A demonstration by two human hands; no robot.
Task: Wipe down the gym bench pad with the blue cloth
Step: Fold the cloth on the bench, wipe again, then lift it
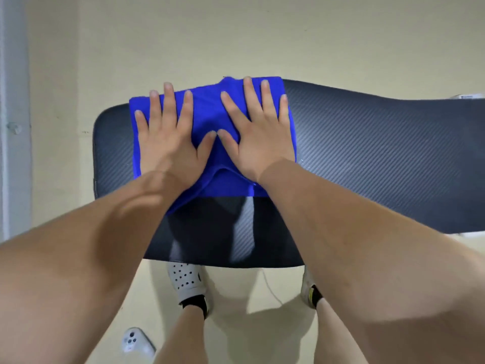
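**A:** In the head view, where does the blue cloth (207,111) sit?

**B:** Spread flat near the rounded left end of the bench pad (367,158), reaching the far edge. The near strip of the pad is bare, and so is the long run off to the right.

**A:** And the hands?

**B:** Both lie palm-down on the cloth with fingers straight and spread, nothing curled round it. The left hand (168,143) covers the cloth's left half and the right hand (258,137) its right half, with the thumbs almost meeting in the middle.

**A:** So this is a pressing wipe. How should it be done well?

**B:** I'd put even weight through both palms so the cloth slides with the hands, not under them. There's a fold near the wrists, and it could bunch if one hand leads. I'd pull straight toward the near edge, then shift right and overlap each pass.

**A:** Any risk?

**B:** The far edge of the cloth is at the pad's rim, so pushing outward could slip it off onto the floor (183,35).
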